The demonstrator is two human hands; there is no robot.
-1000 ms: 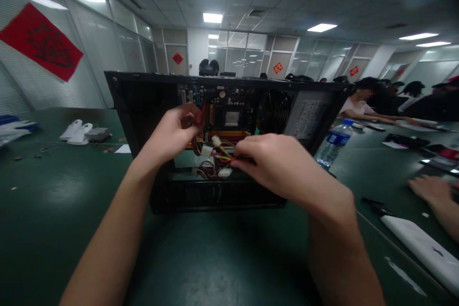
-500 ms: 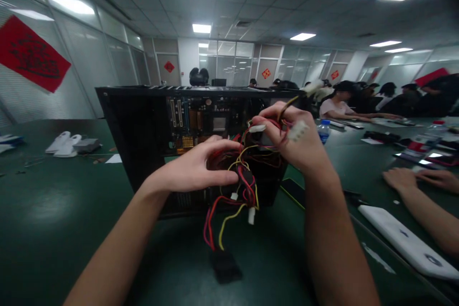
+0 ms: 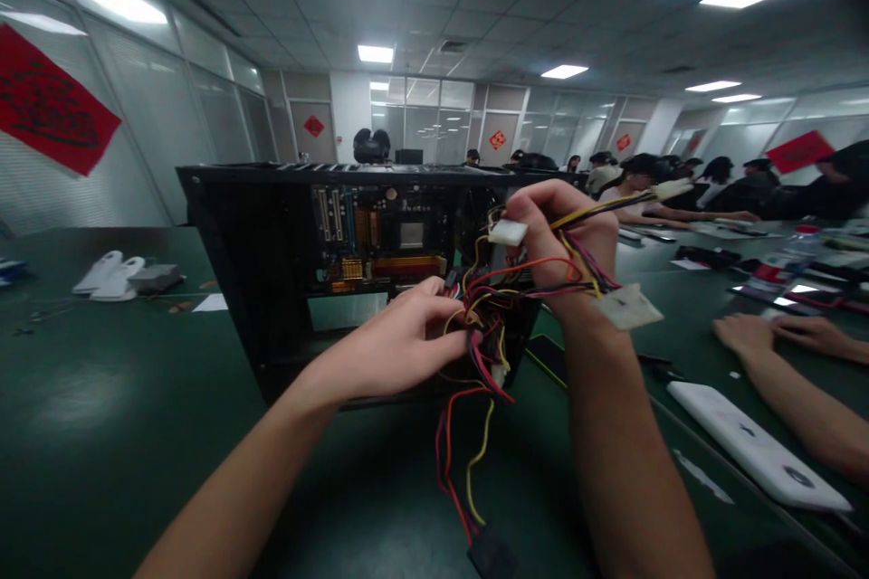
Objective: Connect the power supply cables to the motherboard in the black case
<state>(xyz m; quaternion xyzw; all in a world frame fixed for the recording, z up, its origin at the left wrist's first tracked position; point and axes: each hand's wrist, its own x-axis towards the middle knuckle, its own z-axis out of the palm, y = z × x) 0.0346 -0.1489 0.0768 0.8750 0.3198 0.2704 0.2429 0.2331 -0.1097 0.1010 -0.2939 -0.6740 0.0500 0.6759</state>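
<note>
A black computer case (image 3: 237,280) stands on the table with its open side facing me, showing the motherboard (image 3: 424,226) inside. My left hand (image 3: 407,335) is closed around a bundle of power cables (image 3: 485,362) in red, yellow and black, in front of the case's lower right part. Higher up and to the right, my right hand (image 3: 560,244) grips more of these cables. A white connector (image 3: 509,232) shows at its fingertips, and another white connector (image 3: 630,306) hangs over the wrist. One black connector (image 3: 492,554) dangles low at the table's front.
A white power strip-like object (image 3: 757,443) lies at right, near another person's hands (image 3: 753,339). A dark flat item with a green edge (image 3: 547,360) is beside the case. White slipper-shaped objects (image 3: 112,276) and a grey box (image 3: 156,276) stand at left. A bottle (image 3: 791,262) stands farther right.
My right hand has shifted slightly right, drawing its cables out from the bundle. My left hand has moved right and closed on the bundle. The dangling black connector has swung right and down.
</note>
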